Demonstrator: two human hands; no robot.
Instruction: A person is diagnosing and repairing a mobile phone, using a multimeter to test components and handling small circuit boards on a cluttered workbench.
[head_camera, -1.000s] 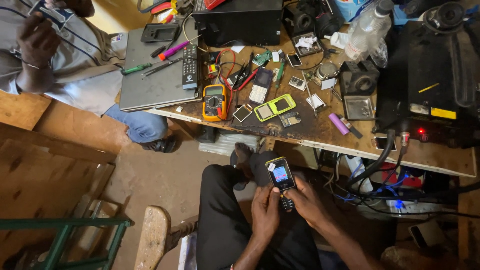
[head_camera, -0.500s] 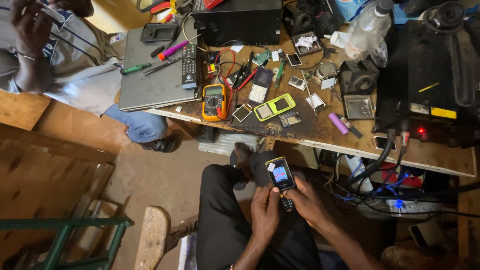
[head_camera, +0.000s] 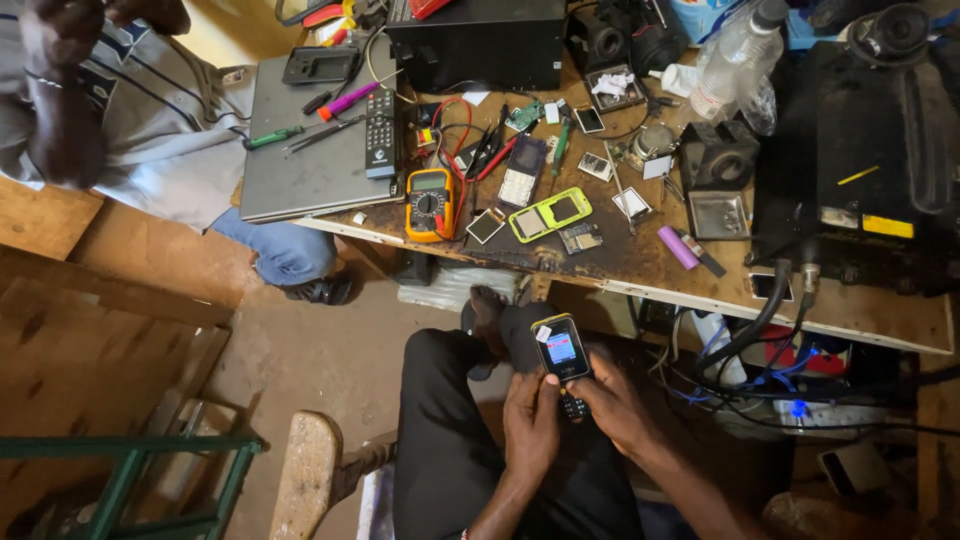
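I see first the long wooden desk, dark and stained, which crosses the upper part of the view and carries many things. On its right stands a big black box-shaped machine with thick black cables hanging from its front. At the left lies a closed grey laptop with a black remote control on its edge. Beside the desk sits another person in a grey striped shirt; that person's hands are raised at the top left and stay apart from mine.

Smaller things on the desk: a yellow and black multimeter with red leads, and just beside it a lime-green phone frame, a clear plastic bottle and a small purple cylinder.

The thing in work is the small black bar phone with lit blue screen. It is below the desk edge, over my lap, held upright. My left hand and my right hand both close around its lower half, at the keypad; each grip is pinching the phone, with the thumbs in front. The fingers behind I cannot see.

I judge that this phone is light and stiff, with a smooth plastic shell that may slip. The screen looks like the fragile part, so the hold should stay on the narrow sides and the lower body, not on the glass.
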